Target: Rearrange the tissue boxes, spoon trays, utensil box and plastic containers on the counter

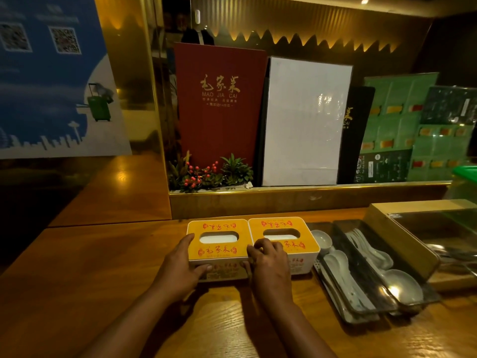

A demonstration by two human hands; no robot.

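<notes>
Two yellow-topped white tissue boxes stand side by side on the wooden counter [77, 293]. My left hand [180, 267] grips the left side and front of the left tissue box [219, 250]. My right hand [268, 264] holds that box's right front corner, its fingers lying across the seam onto the right tissue box [296, 228]. To the right lie two clear spoon trays [361, 301] with white spoons [338, 262]. Beyond them sits a wooden utensil box [397, 233] with a clear lid.
A raised ledge [309, 195] behind the boxes carries a red menu [219, 104], a white board [304, 120], a small plant with red berries [204, 174] and green laminated menus [418, 130]. A green plastic container [467, 174] shows at the right edge.
</notes>
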